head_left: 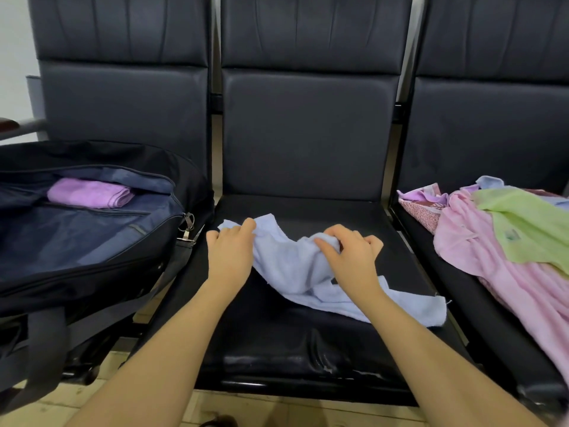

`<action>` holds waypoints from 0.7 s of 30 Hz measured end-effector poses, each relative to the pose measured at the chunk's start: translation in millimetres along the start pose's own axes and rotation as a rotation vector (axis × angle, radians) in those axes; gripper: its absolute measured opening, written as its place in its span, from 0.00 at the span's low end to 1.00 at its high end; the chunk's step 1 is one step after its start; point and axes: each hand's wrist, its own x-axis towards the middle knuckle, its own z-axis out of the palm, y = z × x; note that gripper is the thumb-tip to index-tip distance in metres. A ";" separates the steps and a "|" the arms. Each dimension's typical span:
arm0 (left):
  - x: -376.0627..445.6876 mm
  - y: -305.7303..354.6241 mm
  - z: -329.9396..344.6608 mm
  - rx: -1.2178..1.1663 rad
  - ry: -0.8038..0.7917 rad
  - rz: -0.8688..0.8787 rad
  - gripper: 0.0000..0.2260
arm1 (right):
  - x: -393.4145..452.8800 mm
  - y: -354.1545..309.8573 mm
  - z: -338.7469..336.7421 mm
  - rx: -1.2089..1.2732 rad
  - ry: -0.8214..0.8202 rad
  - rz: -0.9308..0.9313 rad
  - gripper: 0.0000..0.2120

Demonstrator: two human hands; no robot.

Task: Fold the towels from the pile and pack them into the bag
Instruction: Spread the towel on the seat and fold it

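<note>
In front of me stands a row of three black padded seats joined side by side, the middle seat (pixel 308 349) straight ahead, its cushion creased and shiny near the front edge. A pale wall (pixel 12 41) shows at far left. Below lies a light tiled floor (pixel 277 414).

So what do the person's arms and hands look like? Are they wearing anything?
Both arms are bare as far up as the picture shows: no sleeves in view. The left hand and the right hand have no gloves, and no rings, watch or bracelets show. The visible nails look short and unpainted.
</note>
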 end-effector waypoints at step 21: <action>10.9 13.9 -46.8 -0.535 0.061 0.130 0.08 | 20.4 -46.6 3.8 0.233 -0.114 -0.107 0.08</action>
